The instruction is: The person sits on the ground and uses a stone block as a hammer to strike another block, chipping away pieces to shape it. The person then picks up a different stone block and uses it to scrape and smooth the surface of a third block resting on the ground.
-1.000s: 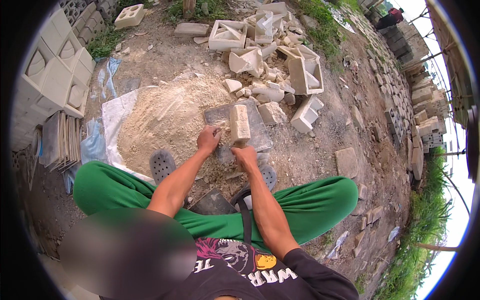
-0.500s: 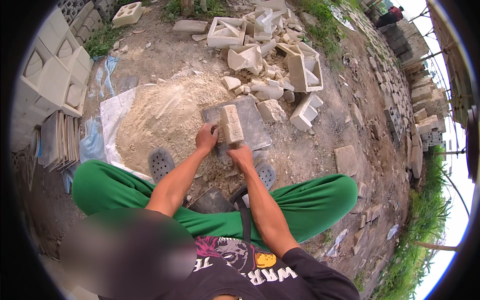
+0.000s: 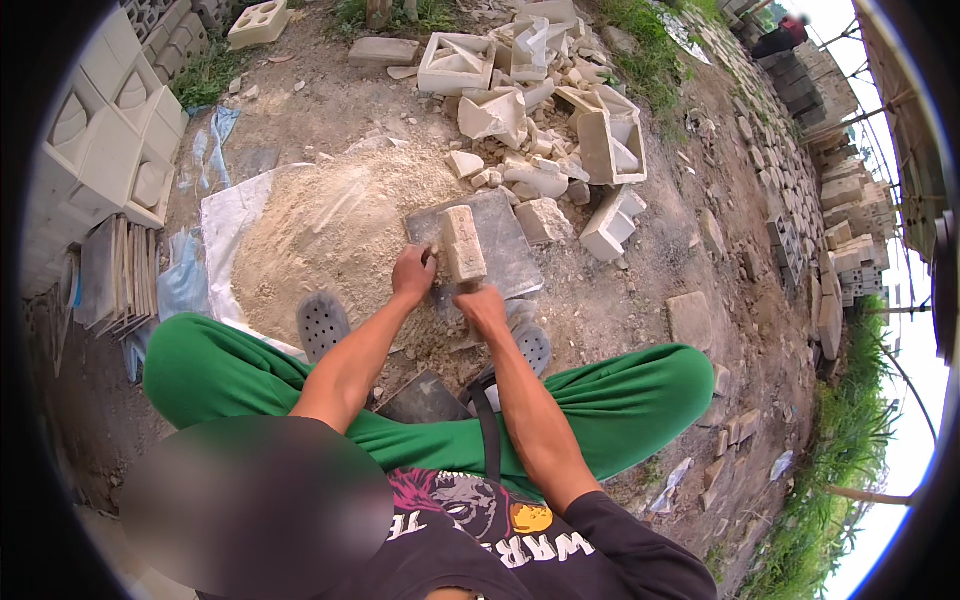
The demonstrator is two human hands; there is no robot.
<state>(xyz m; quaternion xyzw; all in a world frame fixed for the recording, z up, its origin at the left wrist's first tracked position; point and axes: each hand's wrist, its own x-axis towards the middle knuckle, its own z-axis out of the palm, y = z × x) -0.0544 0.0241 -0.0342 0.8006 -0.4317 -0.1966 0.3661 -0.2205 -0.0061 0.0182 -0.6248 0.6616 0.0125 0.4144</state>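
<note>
My right hand [image 3: 482, 309] is closed round the short handle of a mallet with a long, dusty, block-shaped head [image 3: 463, 244]. The head is over a flat dark slab [image 3: 512, 245] and hides part of it; whether they touch I cannot tell. Just left of the mallet head, my left hand [image 3: 413, 272] is closed with curled fingertips at the slab's left edge. Anything small in those fingers is hidden. A heap of pale crushed grit [image 3: 335, 235] lies left of the slab on a white sheet [image 3: 222, 222].
Broken pale blocks [image 3: 545, 130] are piled beyond the slab. Moulded blocks [image 3: 125, 125] are stacked at the left above leaning thin boards [image 3: 128, 275]. My grey clogs [image 3: 322, 322] flank the work. Another dark plate [image 3: 425, 398] lies between my legs. A distant person [image 3: 782, 37] is at the upper right.
The mallet head is very slightly farther from me. Both hands keep nearly the same places and the same closed grips.
</note>
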